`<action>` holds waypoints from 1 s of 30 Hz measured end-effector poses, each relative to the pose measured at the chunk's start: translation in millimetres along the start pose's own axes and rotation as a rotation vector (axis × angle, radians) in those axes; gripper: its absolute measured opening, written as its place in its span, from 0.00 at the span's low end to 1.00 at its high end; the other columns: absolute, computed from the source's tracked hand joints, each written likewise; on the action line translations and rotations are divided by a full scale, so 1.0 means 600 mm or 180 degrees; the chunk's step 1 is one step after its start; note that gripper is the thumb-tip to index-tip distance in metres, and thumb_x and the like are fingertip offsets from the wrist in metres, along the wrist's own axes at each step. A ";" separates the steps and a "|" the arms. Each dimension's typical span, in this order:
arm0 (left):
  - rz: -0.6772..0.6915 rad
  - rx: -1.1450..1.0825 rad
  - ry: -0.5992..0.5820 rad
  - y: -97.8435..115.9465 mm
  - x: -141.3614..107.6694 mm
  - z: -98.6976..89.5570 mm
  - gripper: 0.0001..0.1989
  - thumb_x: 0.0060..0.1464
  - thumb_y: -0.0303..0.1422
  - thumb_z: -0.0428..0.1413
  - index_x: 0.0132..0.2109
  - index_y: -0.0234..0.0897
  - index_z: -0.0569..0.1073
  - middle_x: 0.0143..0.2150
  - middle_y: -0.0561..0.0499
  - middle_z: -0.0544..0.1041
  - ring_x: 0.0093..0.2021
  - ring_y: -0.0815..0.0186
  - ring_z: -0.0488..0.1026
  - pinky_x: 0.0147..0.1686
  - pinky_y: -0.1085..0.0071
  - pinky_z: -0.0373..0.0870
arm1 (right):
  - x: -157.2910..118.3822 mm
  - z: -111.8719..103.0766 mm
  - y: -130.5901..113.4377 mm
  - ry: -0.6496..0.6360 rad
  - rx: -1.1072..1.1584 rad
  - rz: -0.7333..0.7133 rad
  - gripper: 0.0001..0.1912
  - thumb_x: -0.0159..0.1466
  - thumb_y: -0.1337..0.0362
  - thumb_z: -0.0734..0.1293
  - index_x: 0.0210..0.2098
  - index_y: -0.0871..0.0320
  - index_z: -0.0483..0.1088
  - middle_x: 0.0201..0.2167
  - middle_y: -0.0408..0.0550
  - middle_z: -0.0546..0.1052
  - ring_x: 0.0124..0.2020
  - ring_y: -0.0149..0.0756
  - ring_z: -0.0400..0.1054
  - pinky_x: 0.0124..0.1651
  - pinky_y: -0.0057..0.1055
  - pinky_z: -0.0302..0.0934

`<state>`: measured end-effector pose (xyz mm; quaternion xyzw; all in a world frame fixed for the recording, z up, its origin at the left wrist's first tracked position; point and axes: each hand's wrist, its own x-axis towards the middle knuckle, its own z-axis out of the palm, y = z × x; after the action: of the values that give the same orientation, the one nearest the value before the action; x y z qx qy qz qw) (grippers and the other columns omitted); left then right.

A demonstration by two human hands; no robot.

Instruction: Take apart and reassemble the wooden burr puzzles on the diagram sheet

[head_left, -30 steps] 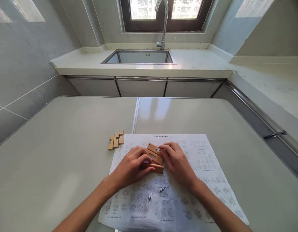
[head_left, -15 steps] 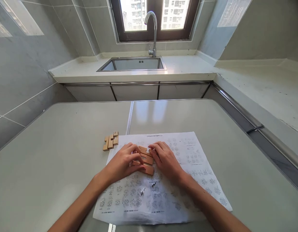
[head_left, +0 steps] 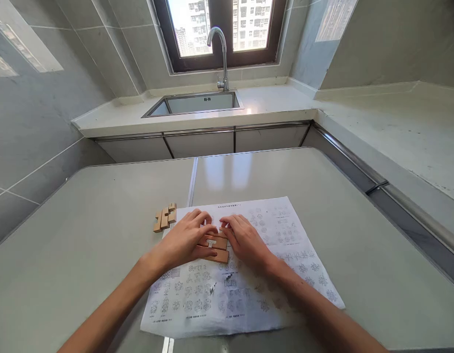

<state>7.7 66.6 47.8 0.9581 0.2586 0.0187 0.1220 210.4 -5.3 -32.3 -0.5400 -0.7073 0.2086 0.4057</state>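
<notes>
Several flat wooden pieces (head_left: 220, 242) lie side by side near the middle of a printed paper sheet (head_left: 249, 294); one has a notch with white paper showing through. My left hand (head_left: 188, 237) curls over their left ends, fingers and thumb gripping them. My right hand (head_left: 247, 240) is at the upper right end, thumb and fingertips pinched on the topmost piece, which is mostly hidden behind the fingers. A second group of notched wooden blocks (head_left: 164, 219) rests by the sheet's upper left corner, touched by neither hand.
The sheet lies on a pale table (head_left: 83, 235) with a seam down its middle. Beyond the table are a white counter (head_left: 271, 100), a sink (head_left: 197, 102) and a tall faucet (head_left: 224, 59) below a window. A metal rail runs along the right side.
The view has tilted and shifted slightly. The wooden pieces now lie more level and closer together, and my left fingers have moved up toward the top piece.
</notes>
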 end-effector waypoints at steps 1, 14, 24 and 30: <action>-0.0066 -0.0007 -0.0008 0.001 -0.003 0.001 0.18 0.55 0.41 0.70 0.50 0.41 0.79 0.50 0.46 0.74 0.50 0.54 0.70 0.47 0.60 0.72 | -0.001 0.000 0.000 0.0007 0.0006 -0.0015 0.10 0.74 0.72 0.61 0.51 0.55 0.69 0.46 0.52 0.79 0.48 0.47 0.71 0.52 0.45 0.69; -0.0953 0.0398 0.0211 -0.017 -0.087 0.002 0.18 0.56 0.49 0.65 0.36 0.38 0.75 0.40 0.46 0.75 0.43 0.54 0.73 0.43 0.59 0.72 | -0.007 0.003 0.009 0.0005 0.0155 -0.0117 0.15 0.71 0.74 0.62 0.54 0.54 0.67 0.47 0.53 0.77 0.50 0.48 0.70 0.54 0.48 0.70; -0.1285 -0.0382 0.1220 -0.046 -0.135 0.012 0.20 0.61 0.52 0.62 0.50 0.42 0.78 0.39 0.51 0.75 0.38 0.61 0.73 0.39 0.66 0.70 | -0.007 0.000 0.008 -0.0050 0.0149 -0.0050 0.15 0.71 0.74 0.62 0.54 0.54 0.68 0.46 0.53 0.77 0.50 0.48 0.71 0.53 0.49 0.71; -0.2386 -0.1238 0.2554 -0.119 -0.110 0.005 0.15 0.62 0.48 0.59 0.40 0.40 0.77 0.33 0.53 0.73 0.32 0.65 0.67 0.33 0.70 0.63 | -0.007 -0.003 0.006 -0.0046 0.0125 -0.0023 0.13 0.73 0.72 0.61 0.53 0.52 0.69 0.47 0.52 0.78 0.50 0.47 0.72 0.52 0.48 0.72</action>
<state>-84.2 92.6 29.2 0.6790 0.5979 0.3829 0.1865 213.9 -8.4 -35.3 -0.5279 -0.7079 0.2249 0.4118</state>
